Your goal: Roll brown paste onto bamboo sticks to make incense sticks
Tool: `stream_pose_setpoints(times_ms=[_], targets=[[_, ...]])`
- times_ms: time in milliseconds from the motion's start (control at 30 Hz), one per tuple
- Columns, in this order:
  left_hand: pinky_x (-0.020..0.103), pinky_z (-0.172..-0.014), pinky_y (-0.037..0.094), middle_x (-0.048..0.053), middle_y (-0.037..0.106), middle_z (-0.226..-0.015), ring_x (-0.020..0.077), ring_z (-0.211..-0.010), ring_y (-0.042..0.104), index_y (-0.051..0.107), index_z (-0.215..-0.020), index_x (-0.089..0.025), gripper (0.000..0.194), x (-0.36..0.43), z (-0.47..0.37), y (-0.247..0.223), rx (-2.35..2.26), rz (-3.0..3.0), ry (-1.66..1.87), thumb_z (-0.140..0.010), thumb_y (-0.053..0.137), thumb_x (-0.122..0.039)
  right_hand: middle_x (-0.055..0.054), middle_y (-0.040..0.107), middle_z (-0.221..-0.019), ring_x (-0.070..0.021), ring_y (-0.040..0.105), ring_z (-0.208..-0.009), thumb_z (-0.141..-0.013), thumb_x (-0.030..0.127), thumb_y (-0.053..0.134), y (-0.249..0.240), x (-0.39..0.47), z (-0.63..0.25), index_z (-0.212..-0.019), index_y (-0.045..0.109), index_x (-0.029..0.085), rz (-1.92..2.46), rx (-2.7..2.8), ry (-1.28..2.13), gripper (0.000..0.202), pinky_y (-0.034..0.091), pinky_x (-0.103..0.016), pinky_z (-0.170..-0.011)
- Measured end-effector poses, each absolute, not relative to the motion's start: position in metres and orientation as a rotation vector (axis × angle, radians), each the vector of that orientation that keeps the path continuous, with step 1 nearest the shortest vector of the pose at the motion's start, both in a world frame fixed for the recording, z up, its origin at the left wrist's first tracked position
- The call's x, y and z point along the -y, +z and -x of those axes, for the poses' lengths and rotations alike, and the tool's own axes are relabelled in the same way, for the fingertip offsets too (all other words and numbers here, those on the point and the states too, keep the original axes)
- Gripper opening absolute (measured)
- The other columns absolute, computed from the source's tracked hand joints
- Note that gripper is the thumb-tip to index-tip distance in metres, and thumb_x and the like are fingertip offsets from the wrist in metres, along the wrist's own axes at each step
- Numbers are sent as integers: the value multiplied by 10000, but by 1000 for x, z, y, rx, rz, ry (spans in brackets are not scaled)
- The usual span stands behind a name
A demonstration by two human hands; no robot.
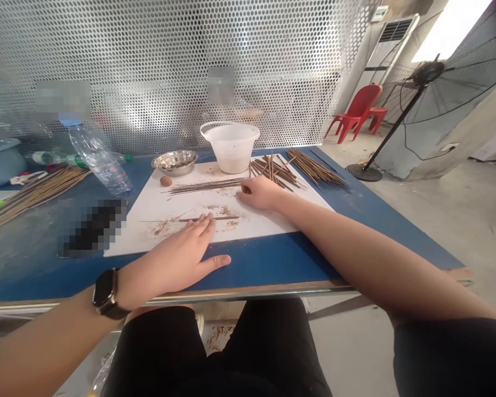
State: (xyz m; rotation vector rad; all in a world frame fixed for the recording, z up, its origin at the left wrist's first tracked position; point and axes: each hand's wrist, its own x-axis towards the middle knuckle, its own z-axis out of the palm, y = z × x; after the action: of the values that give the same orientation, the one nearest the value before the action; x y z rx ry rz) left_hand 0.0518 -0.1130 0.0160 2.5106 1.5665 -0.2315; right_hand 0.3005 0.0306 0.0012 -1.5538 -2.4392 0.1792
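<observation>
My left hand (190, 253) lies flat, fingers out, its fingertips on a thin brown stick (227, 218) on the white sheet (136, 234). My right hand (259, 193) is curled at the right end of a row of thin sticks (206, 186); what its fingers hold, if anything, is hidden. Behind it, thicker brown sticks (279, 170) lie loosely on the sheet. A white bucket (232, 143) and a metal bowl (174, 162) stand at the back, with a small brown ball (166, 181) by the bowl. Brown powder is scattered over the sheet.
On the blue table (252, 270), a plastic bottle (101, 162), a blurred dark object (93, 229) and long sticks (37, 193) are at left. More sticks (316, 167) lie at back right. Perforated metal (169, 66) rises behind; a fan (430, 71) and red chair (361, 107) stand beyond.
</observation>
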Motion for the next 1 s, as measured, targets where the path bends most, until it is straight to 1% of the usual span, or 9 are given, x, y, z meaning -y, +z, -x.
stream_pose_setpoints(times_ms=[100,267,400,533,600,667,767,900,1000], targets=[[551,-1393,261,174,116,-1868,392,-1735,180,161,-1806,-38,1155,87,-57,16,-1601,-2502,-244,-1025,223,-887,-90,777,-947,-219,632,-810,-1070,385,598,3,-29,-300,-917,659,213,1566,2438,180,238,344,-321,-637],[537,-1411,155,232,55,-1860,365,-1751,91,102,-1775,70,1154,47,-65,17,-1586,-2532,-301,-1052,215,-822,-91,791,-976,-217,657,-839,-1079,400,601,3,-29,-302,-923,660,211,1568,2441,180,252,355,-311,-659],[536,-1405,198,212,64,-1863,375,-1747,126,119,-1788,33,1153,55,-56,15,-1568,-2551,-286,-1044,251,-838,-90,794,-980,-217,661,-843,-1077,394,604,3,-30,-303,-942,667,207,1573,2447,187,239,363,-310,-660],[570,-1380,289,173,186,-1857,412,-1719,237,236,-1803,-67,1146,92,-43,13,-1612,-2521,-178,-1008,336,-886,-99,794,-997,-228,657,-853,-1071,389,607,4,-29,-302,-957,675,206,1566,2462,187,226,362,-316,-662],[577,-1365,324,172,196,-1852,421,-1708,269,261,-1802,-86,1162,108,-39,13,-1613,-2518,-179,-988,360,-909,-106,791,-993,-236,654,-857,-1069,389,606,5,-29,-302,-959,676,205,1561,2468,185,226,358,-322,-661],[585,-1357,341,176,187,-1851,425,-1706,277,264,-1800,-82,1172,115,-37,12,-1610,-2523,-192,-983,361,-916,-110,787,-985,-241,650,-855,-1070,389,600,5,-29,-301,-959,676,205,1560,2468,186,228,354,-325,-657],[590,-1368,314,186,180,-1853,426,-1713,253,253,-1797,-57,1172,105,-39,11,-1620,-2528,-204,-995,336,-907,-109,788,-984,-242,652,-855,-1069,392,600,3,-30,-302,-952,679,206,1558,2462,186,234,357,-327,-661],[542,-1401,216,237,129,-1856,393,-1737,179,174,-1782,37,1143,68,-50,16,-1645,-2560,-287,-1041,299,-825,-101,792,-972,-238,660,-858,-1075,386,593,2,-32,-303,-942,685,206,1558,2443,187,242,369,-324,-675],[555,-1392,217,245,84,-1859,416,-1739,139,121,-1781,56,1157,45,-57,23,-1650,-2508,-334,-1040,297,-816,-96,790,-959,-228,661,-832,-1079,386,585,1,-31,-306,-933,683,208,1561,2433,206,250,365,-321,-655]])
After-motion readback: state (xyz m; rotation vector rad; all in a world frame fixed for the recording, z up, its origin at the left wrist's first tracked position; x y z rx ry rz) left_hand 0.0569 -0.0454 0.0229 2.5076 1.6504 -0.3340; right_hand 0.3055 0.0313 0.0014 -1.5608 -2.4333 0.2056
